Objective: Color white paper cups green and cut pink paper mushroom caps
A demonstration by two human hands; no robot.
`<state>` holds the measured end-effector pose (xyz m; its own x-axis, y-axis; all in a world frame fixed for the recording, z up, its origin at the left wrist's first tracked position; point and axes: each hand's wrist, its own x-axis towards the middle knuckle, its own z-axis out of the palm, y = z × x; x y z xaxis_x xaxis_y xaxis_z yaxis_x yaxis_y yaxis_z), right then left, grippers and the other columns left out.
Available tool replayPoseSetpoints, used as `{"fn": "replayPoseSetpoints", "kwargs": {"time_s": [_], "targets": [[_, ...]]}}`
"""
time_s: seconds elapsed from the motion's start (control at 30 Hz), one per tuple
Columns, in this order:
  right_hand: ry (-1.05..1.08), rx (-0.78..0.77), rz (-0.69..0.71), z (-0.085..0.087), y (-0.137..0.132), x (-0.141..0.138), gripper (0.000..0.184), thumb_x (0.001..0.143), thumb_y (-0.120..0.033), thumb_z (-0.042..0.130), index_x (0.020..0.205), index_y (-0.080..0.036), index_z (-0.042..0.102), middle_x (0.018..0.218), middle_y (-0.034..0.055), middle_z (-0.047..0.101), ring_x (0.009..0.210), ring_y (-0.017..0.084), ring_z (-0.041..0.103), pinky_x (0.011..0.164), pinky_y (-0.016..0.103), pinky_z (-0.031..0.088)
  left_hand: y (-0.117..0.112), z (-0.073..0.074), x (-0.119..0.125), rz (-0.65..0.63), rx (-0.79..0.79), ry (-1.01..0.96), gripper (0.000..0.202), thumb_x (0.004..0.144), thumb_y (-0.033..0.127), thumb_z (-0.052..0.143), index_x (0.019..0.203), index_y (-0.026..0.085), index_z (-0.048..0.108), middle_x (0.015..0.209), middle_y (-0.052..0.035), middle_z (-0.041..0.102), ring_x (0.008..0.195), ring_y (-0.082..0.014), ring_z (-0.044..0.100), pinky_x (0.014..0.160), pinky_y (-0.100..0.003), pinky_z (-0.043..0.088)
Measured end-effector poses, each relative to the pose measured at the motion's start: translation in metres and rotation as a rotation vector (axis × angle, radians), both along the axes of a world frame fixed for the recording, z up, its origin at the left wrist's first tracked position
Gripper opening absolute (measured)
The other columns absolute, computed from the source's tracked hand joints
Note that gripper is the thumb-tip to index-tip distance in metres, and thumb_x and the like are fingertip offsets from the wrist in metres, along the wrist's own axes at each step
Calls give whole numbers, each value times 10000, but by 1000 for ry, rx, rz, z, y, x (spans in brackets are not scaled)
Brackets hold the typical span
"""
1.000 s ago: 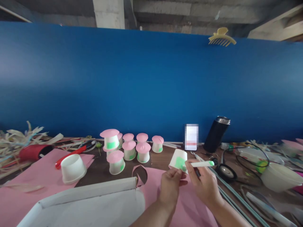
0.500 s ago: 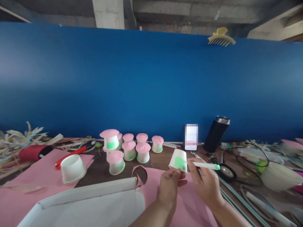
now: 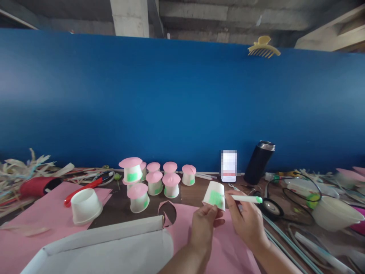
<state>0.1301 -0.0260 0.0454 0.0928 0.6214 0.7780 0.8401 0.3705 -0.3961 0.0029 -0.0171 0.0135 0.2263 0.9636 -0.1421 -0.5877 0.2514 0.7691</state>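
Note:
A white paper cup (image 3: 212,190) with a green coloured patch on its side is tilted upside down in my left hand (image 3: 203,224), whose fingers grip its lower rim. My right hand (image 3: 248,222) is closed round a white marker (image 3: 245,198) with a green end pointing right. The marker's other end is at the cup's right side, close to the green patch; whether it touches cannot be made out. Pink paper (image 3: 225,247) lies under both hands. To the left stand several small white cups with green patches and pink paper tops (image 3: 171,179).
A white box (image 3: 108,247) lies at front left, with a plain white cup (image 3: 86,205) and a red tool handle (image 3: 82,191) beyond it. A phone (image 3: 229,166) and a dark bottle (image 3: 259,163) stand against the blue partition (image 3: 171,99). Cables and a white tub (image 3: 336,213) crowd the right.
The view has shifted slightly. Both hands keep their hold on the cup and the marker, with hardly any movement between them.

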Motion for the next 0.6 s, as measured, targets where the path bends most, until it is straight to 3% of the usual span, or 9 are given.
{"fn": "replayPoseSetpoints", "kwargs": {"time_s": [0.47,0.6], "targets": [[-34,-91,13,-5,-4,-5,224,918,-395,504,867,-211,621,793,44,700,692,194,654,671,298,490,1,0,-1,-25,43,21,354,676,456,770,729,109,724,704,-62,636,707,-162,590,703,-306,496],[-25,-86,18,-4,-4,-5,224,933,-378,481,909,-210,628,870,55,712,785,200,669,714,293,494,1,-2,-1,-17,41,10,350,674,452,774,726,109,719,708,-63,638,722,-167,596,696,-299,496]]}}
